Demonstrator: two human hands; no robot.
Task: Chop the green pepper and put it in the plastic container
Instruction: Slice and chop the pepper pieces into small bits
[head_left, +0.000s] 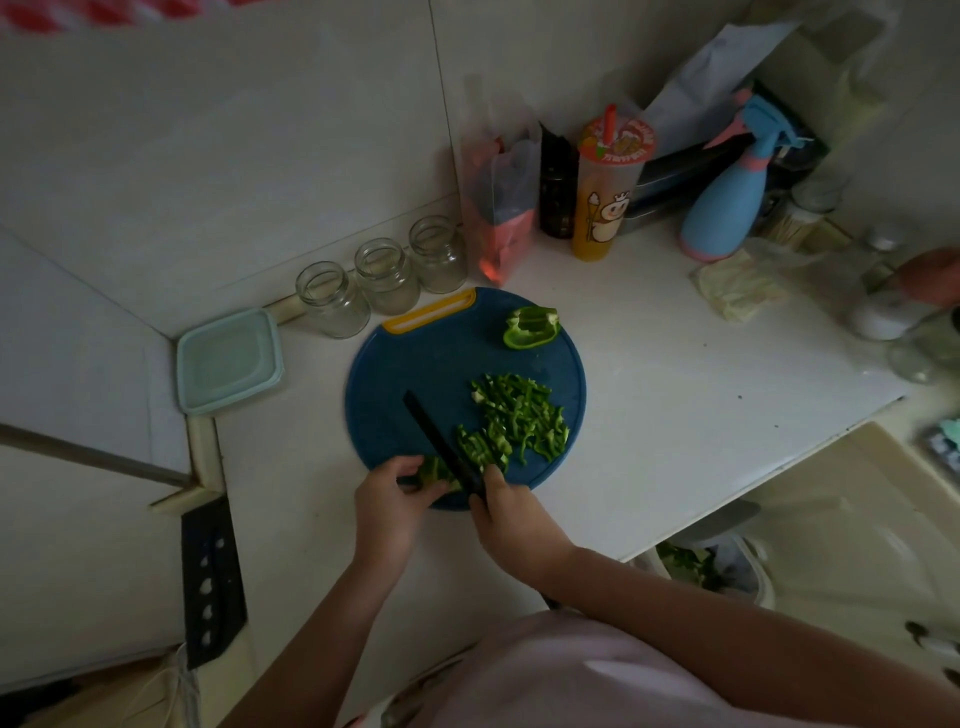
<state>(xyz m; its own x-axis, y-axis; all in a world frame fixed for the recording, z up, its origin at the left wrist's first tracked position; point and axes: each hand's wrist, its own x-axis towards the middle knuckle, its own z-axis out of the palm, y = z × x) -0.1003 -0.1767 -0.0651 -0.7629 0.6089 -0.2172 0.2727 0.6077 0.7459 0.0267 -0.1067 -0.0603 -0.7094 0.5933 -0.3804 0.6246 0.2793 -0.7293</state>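
Observation:
A round blue cutting board (410, 364) lies on the white counter. My left hand (387, 506) holds a piece of green pepper (435, 475) down at the board's near edge. My right hand (511, 522) grips the handle of a black knife (436, 439), whose blade lies against that piece. A pile of chopped pepper strips (519, 418) sits to the right of the blade. An uncut pepper piece (531, 326) rests at the board's far side. The lidded plastic container (228, 361) stands at the left by the wall corner.
Three empty glass jars (382, 280) line the wall behind the board. A plastic bag (501, 208), a dark bottle (557, 187), a drink cup (605, 192) and a blue spray bottle (727, 202) crowd the back right. A black cleaver (210, 582) lies at the near left.

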